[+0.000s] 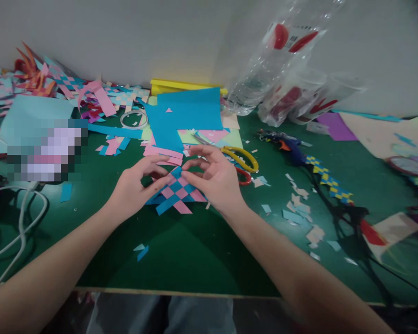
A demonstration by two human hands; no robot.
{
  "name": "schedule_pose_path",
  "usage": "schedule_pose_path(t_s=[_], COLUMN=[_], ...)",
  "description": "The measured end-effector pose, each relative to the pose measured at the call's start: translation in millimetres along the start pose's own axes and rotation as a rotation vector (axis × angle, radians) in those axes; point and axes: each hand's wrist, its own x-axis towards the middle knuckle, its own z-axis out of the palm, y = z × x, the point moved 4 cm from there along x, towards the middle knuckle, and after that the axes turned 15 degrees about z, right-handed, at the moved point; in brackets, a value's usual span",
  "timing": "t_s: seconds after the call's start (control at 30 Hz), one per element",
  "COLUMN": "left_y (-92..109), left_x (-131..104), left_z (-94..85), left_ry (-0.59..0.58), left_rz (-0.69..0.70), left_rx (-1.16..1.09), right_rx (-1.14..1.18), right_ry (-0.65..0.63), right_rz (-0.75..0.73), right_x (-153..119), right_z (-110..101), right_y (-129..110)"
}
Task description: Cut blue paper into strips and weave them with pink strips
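Note:
A woven checkered piece of blue and pink paper strips (177,191) stands out between my two hands over the green table. My left hand (139,183) pinches its upper left edge, thumb and fingers closed on the paper. On the other side, my right hand (214,176) grips the upper right edge near the top corner with thumb and forefinger, its other fingers curled loosely. Loose strip ends spread from the lower side. Pink strips (163,153) lie just behind the weave. Scissors with yellow and red handles (242,158) rest beside my right hand.
Blue paper sheets (191,111) lie at the back centre. A phone (50,153) with a white cable (22,222) is at left. Plastic-wrapped cups (299,93) stand at the back right. Paper scraps (297,208) and a tape roll (134,119) lie on the green table (195,260).

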Motion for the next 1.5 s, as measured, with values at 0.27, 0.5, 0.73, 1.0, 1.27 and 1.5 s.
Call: schedule_pose_path(t_s=[0.27, 0.5, 0.73, 1.0, 1.27, 1.5], left_y=[-0.2, -1.0, 1.5, -4.0, -1.2, 3.8], left_x=[-0.8, -2.2, -1.8, -3.1, -6.1, -5.4], left_z=[5.0, 2.2, -0.5, -0.1, -3.4, -2.2], left_ry=[0.014, 0.023, 0.031, 0.086, 0.18, 0.163], left_rz=[-0.11, -0.175, -0.205, -0.304, -0.328, -0.284], left_rx=[-0.108, -0.112, -0.076, -0.219, -0.127, -0.122], right_rx=[-0.001, -0.004, -0.051, -0.084, -0.25, -0.574], right_ry=[-0.007, -0.006, -0.009, -0.004, 0.059, 0.128], right_rz=[-0.009, -0.065, -0.108, -0.148, -0.29, -0.579], right_x=[-10.5, -12.2, -13.6, -16.3, -24.3, -31.5], right_z=[7.0, 8.2, 8.0, 11.3, 12.7, 19.4], right_y=[-6.9, -8.3, -7.8, -11.5, -19.3, -29.9])
